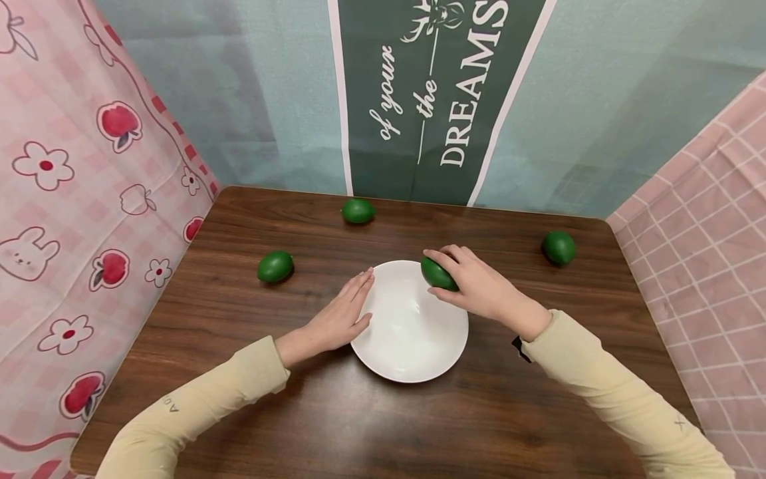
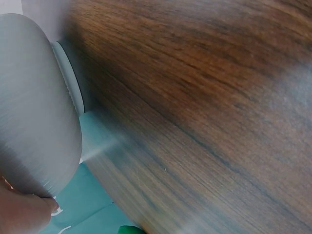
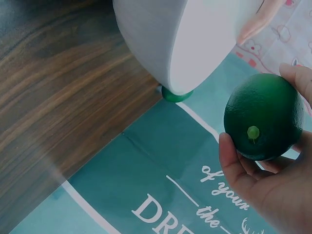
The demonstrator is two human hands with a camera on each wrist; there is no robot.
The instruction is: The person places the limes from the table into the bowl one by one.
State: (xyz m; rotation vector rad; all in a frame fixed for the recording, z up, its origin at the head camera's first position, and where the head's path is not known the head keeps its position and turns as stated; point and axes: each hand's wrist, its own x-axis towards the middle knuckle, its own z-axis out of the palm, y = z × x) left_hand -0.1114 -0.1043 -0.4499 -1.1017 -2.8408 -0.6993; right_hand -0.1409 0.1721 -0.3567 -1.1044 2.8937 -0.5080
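A green lime (image 1: 435, 272) is held over a white bowl (image 1: 409, 332) on a wood-grained table (image 1: 299, 426).
The lime is gripped by the right hand (image 1: 483, 285) above the bowl's far right rim; the left rim is touched by the left hand (image 1: 336, 318), fingers extended. The table is backed by a blue-green cloth (image 1: 616, 86) with a dark green lettered panel (image 1: 389, 166) and flanked by a printed pink curtain (image 1: 72, 219) at left and a pink gridded cloth (image 1: 712, 286) at right. A left lime (image 1: 275, 267), a back lime (image 1: 358, 211) and a right lime (image 1: 559, 248) are spread around.
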